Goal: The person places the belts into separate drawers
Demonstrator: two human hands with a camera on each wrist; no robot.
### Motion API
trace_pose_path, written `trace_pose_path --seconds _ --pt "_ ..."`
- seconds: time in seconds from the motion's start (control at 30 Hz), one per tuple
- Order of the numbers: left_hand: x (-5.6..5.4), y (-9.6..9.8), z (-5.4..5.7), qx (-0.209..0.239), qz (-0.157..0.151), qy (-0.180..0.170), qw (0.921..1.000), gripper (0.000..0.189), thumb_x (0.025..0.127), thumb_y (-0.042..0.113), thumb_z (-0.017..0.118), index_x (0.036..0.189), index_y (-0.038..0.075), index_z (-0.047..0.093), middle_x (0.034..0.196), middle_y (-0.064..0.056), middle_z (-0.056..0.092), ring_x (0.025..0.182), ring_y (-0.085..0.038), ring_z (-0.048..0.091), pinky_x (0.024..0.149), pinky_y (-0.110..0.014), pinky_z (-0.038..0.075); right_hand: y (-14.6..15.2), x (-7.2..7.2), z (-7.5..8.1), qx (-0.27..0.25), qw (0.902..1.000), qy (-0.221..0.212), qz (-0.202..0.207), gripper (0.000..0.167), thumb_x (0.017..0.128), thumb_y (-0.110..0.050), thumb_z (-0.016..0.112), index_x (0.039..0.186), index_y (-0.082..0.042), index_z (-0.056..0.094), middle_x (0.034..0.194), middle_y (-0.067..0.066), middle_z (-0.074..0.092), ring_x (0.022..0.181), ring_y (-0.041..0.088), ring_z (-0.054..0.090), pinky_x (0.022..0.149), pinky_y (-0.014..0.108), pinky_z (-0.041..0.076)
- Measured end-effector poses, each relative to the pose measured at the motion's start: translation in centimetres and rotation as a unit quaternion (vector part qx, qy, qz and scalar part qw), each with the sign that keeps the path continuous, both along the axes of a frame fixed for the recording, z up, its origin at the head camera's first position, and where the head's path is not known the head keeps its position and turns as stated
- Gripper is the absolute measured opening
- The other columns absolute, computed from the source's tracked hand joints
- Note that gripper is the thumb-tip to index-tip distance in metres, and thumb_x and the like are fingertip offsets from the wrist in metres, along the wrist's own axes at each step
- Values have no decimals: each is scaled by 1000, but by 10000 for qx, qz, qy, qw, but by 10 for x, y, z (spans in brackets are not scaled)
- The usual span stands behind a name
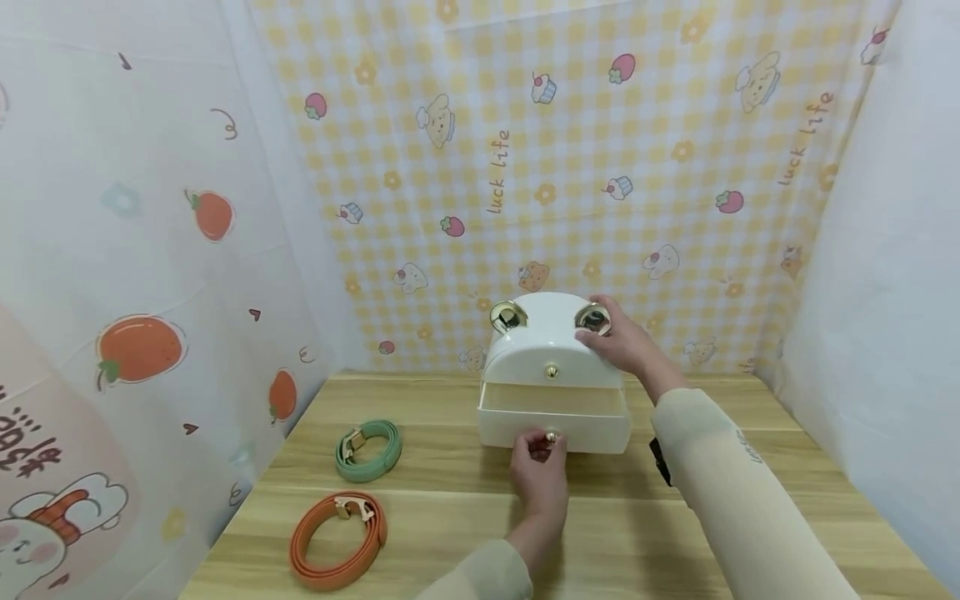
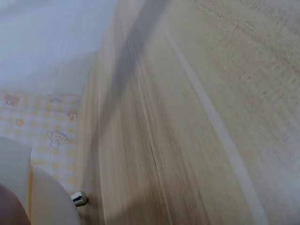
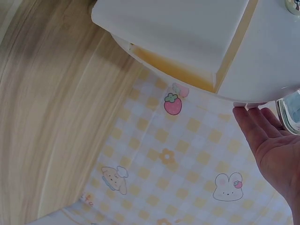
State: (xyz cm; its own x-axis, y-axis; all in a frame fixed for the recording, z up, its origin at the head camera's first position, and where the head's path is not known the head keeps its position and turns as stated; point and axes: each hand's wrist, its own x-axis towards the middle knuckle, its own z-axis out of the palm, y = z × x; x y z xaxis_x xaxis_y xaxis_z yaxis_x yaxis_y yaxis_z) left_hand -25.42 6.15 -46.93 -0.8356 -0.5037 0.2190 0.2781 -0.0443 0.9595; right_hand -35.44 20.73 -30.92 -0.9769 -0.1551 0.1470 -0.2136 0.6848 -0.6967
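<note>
A white storage box (image 1: 551, 333) with a rounded top, two gold-rimmed round eyes and two drawers stands on the wooden table. Its lower drawer (image 1: 555, 429) is pulled partly out. My left hand (image 1: 542, 479) pinches the small gold knob (image 1: 552, 437) on that drawer's front. Against the box's upper right side, around the right eye (image 1: 592, 319), rests my right hand (image 1: 622, 337). The right wrist view shows its extended fingers (image 3: 255, 126) touching the box edge. A gold knob (image 1: 552, 372) sits on the shut upper drawer. Only a fingertip of the left hand shows in the left wrist view.
On the left of the table (image 1: 442, 533) lie a coiled green belt (image 1: 367, 471) and a coiled orange belt (image 1: 330, 577), both with gold buckles. A yellow checked cloth (image 1: 510, 167) hangs behind the box, and pale cloths hang at both sides.
</note>
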Motion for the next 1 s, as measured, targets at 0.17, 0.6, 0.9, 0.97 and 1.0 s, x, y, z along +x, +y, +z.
trace_pose_path --seconds 0.17,0.6,0.9,0.97,1.0 --pt "4 -1 2 51 -95 53 9999 26 74 4 84 91 4 64 83 -3 64 74 -14 59 65 -23 54 0 -1 2 98 9999 95 -70 72 100 -38 58 157 -19 18 143 34 42 124 53 46 99 64 39" --pt "22 -8 8 293 -319 -242 9988 26 74 2 83 91 3 63 83 -4 63 75 -17 59 63 -22 53 -2 2 1 38 9999 129 -46 71 100 -36 59 156 -19 19 145 33 41 125 54 45 101 64 37" --pt "30 -8 5 347 -355 -456 9977 26 74 3 83 90 4 63 83 -3 63 74 -16 58 62 -22 53 -1 1 -1 58 10000 42 -24 71 100 -36 59 156 -18 19 139 33 47 120 52 49 100 63 39" --pt "31 -8 5 314 -332 -415 9981 26 73 3 84 90 4 63 82 -3 64 74 -16 58 62 -22 53 -1 1 -2 23 10000 43 -26 72 100 -36 59 157 -18 19 138 33 48 118 51 51 99 62 40" --pt "31 -8 5 301 -330 -405 9982 26 73 4 84 89 4 63 82 -3 64 73 -16 59 62 -22 53 -1 1 -2 13 10000 46 -29 72 100 -36 58 157 -18 18 138 33 47 118 51 51 99 62 40"
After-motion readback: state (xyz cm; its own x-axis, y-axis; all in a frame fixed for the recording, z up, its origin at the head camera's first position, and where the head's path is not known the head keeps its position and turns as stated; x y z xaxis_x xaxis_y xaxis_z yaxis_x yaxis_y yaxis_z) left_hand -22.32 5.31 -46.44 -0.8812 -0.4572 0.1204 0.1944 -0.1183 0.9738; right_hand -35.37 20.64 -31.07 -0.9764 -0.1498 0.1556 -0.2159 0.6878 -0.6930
